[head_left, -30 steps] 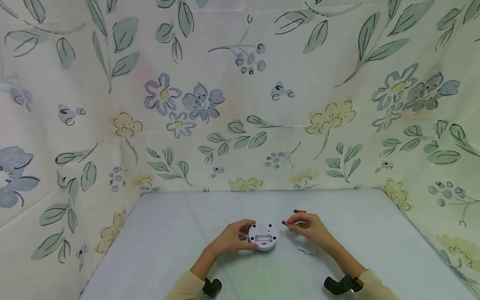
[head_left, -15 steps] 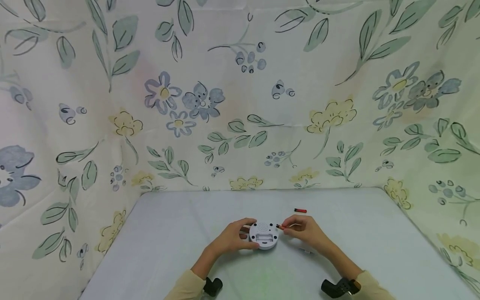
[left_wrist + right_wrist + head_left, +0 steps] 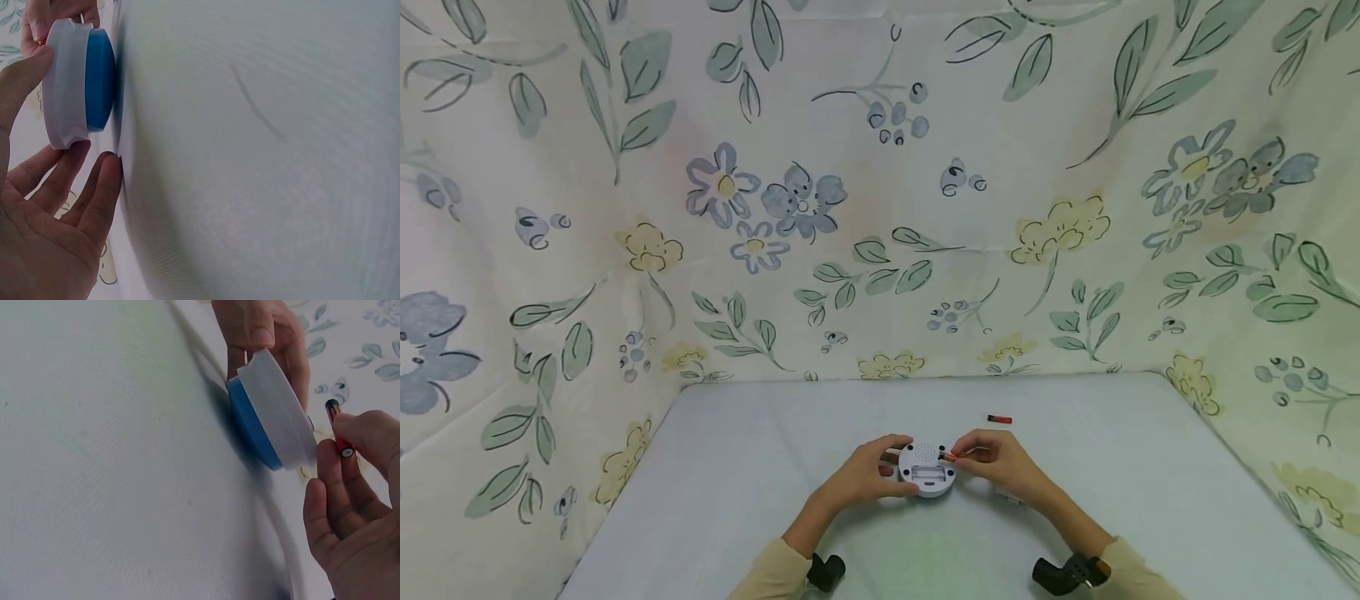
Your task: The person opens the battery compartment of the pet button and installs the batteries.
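Both hands curled, close together

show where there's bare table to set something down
Bare table runs left of the left hand and right of the right forearm, both back to the floral cloth. It's crowded around the white device: the left hand holds it, the right hand holds a battery, and a loose battery and small white piece lie nearby.

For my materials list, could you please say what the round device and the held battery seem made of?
The round device looks like smooth, satin plastic, judging by its even white and blue surfaces. The held battery is probably metal in a red, glossy-looking sleeve; one end is silvery.
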`<action>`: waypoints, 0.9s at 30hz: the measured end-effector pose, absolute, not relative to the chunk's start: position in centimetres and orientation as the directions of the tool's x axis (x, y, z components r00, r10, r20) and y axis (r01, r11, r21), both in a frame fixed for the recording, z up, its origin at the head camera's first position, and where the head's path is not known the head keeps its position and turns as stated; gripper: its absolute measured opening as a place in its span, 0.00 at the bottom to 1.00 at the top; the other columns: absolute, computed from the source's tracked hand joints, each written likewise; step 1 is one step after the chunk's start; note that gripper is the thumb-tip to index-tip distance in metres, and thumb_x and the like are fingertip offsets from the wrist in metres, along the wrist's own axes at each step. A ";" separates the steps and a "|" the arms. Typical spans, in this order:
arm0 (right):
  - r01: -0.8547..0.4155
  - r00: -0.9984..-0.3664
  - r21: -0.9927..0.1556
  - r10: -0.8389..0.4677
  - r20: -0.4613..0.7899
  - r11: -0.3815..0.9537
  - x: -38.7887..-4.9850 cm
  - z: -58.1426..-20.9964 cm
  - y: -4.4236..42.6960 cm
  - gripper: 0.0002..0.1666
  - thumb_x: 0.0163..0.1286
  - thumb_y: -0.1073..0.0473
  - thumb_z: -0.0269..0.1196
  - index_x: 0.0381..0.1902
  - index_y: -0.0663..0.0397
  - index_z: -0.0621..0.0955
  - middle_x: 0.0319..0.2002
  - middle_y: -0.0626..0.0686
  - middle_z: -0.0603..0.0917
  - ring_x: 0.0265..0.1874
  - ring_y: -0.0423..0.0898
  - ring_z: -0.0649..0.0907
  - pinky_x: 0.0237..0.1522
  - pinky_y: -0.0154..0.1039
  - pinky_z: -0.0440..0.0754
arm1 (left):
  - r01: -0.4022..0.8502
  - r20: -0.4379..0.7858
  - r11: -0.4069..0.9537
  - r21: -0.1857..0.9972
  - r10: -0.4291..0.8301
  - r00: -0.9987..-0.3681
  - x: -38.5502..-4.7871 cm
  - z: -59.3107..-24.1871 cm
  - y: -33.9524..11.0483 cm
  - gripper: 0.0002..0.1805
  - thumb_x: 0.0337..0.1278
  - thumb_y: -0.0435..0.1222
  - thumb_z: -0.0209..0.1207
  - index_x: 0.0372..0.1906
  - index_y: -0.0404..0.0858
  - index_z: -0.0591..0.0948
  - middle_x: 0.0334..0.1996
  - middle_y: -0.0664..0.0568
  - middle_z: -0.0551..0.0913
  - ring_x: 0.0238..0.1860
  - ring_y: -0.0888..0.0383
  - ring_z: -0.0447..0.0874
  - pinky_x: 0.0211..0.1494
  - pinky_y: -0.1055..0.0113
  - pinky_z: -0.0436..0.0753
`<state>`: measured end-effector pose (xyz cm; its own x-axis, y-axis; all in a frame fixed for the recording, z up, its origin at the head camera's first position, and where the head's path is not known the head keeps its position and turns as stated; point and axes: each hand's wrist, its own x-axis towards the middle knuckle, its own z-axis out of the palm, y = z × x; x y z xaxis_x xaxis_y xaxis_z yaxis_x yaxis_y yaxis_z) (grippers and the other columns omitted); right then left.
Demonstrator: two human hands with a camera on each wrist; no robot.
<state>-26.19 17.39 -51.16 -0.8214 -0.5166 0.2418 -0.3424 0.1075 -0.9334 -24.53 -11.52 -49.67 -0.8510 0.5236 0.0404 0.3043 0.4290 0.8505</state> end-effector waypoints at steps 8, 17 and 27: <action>-0.354 -0.803 -0.929 -0.544 0.243 0.107 -26.1 -51.0 17.0 0.12 0.69 0.64 0.69 0.47 0.65 0.84 0.42 0.58 0.86 0.39 0.52 0.86 0.42 0.38 0.86 | 0.311 0.038 0.441 0.842 0.526 -0.849 -24.6 -49.7 -11.6 0.39 0.56 0.41 0.75 0.70 0.35 0.72 0.63 0.45 0.76 0.57 0.48 0.80 0.56 0.67 0.81; -0.447 -0.768 -0.885 -0.564 0.304 0.132 -26.0 -50.9 16.9 0.08 0.68 0.67 0.69 0.45 0.61 0.86 0.41 0.55 0.87 0.38 0.50 0.86 0.41 0.38 0.86 | 0.323 0.059 0.420 0.848 0.531 -0.845 -24.7 -50.0 -11.7 0.39 0.56 0.42 0.75 0.70 0.35 0.72 0.64 0.45 0.76 0.57 0.48 0.80 0.56 0.66 0.81; -0.571 -0.745 -0.768 -0.577 0.335 0.290 -25.9 -50.3 15.6 0.07 0.65 0.61 0.73 0.41 0.48 0.88 0.37 0.45 0.86 0.34 0.42 0.83 0.37 0.36 0.85 | 0.339 0.074 0.424 0.840 0.530 -0.845 -24.7 -50.2 -11.7 0.39 0.57 0.43 0.74 0.70 0.35 0.72 0.63 0.45 0.76 0.56 0.47 0.80 0.55 0.62 0.82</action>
<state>-25.95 15.59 -50.33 -0.7448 -0.5769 0.3355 -0.5706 0.2898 -0.7684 -24.70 -11.66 -50.15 -0.8448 0.5300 0.0736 0.3390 0.4237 0.8400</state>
